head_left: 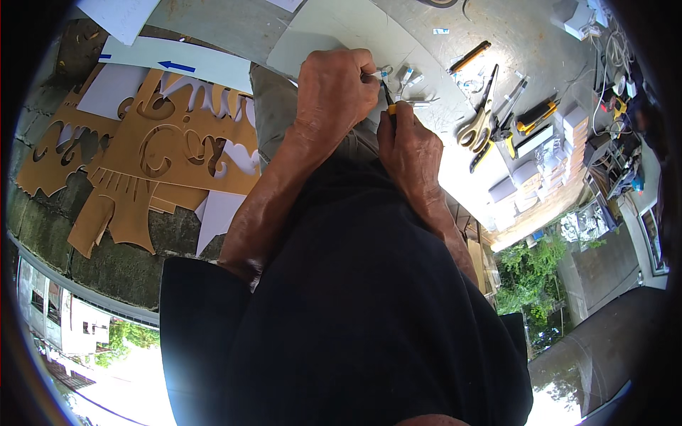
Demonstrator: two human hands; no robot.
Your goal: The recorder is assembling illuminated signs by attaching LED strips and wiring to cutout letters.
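My left hand (334, 89) is closed in a pinch over the pale board (320, 32). At its fingertips is a small white-and-blue piece (384, 72), apparently with a thin wire loop. My right hand (413, 148) grips a slim tool with a black-and-yellow handle (391, 108). Its thin dark tip points up toward the small piece; the exact kind of tool is hard to make out, and whether the tip touches the piece is unclear. Several similar small pieces with wires (409, 78) lie on the board just right of my fingers.
To the right lie an orange-and-black cutter (470, 57), scissors with beige handles (477, 124), pliers (504, 131) and a yellow-and-black knife (538, 116). White cables (616, 53) tangle farther right. Brown cut-out sheets (185, 145) and a white strip with blue arrow (213, 69) are at left.
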